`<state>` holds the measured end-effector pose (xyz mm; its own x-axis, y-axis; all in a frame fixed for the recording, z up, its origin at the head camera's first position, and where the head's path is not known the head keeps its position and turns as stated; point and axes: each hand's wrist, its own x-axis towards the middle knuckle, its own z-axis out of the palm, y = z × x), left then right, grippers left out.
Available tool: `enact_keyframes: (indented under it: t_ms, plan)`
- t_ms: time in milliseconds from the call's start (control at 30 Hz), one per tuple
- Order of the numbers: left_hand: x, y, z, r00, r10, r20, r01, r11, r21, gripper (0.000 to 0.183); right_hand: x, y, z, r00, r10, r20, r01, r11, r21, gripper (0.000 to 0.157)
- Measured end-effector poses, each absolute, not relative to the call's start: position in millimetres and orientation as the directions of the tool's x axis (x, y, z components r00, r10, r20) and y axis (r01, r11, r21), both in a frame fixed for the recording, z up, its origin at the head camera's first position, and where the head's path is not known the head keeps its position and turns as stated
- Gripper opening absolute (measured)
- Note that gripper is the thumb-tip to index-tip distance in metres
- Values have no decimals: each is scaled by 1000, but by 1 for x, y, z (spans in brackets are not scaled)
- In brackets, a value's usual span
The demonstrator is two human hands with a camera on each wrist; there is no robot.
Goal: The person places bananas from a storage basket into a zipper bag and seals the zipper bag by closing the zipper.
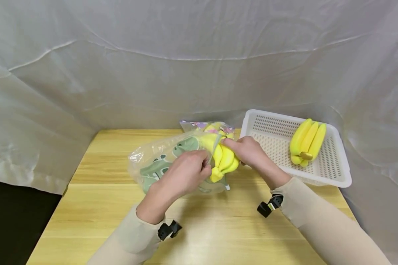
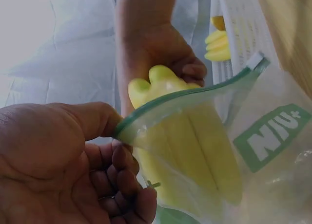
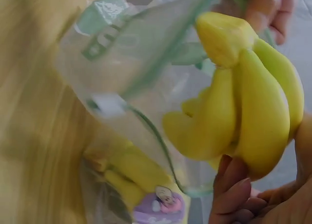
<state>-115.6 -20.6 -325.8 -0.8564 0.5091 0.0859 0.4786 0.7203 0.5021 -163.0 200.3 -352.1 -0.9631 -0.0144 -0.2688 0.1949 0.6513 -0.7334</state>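
Observation:
A bunch of yellow bananas is partly inside a clear zip bag with green print, its stem end sticking out of the mouth. My left hand pinches the bag's green zip edge between thumb and fingers and holds the mouth apart. The right hand grips the bunch from its far right side, with fingers curled against the bananas. In the right wrist view, the stem points up beside the left hand.
Behind the clear bag lies another bag with purple cartoon print and yellow bananas inside. A white perforated basket stands at the right, holding another banana bunch. Grey cloth hangs behind the wooden table.

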Motion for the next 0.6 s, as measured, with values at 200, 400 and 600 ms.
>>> enact_keyframes:
  t_ms: [200,400,600]
  plan:
    - [-117,-16,-321,-895,430,118,420,721,552,17,-142,186,-354,-990,-29,-141,72,750,-657,49]
    - [-124,-11,-319,-921,347,177,386,753,533,18,-118,168,-338,-994,-96,-50,-50,817,-575,40]
    - [-121,-2,-313,-911,374,176,402,707,582,19,-130,157,-341,-982,-173,-68,-116,856,-504,15]
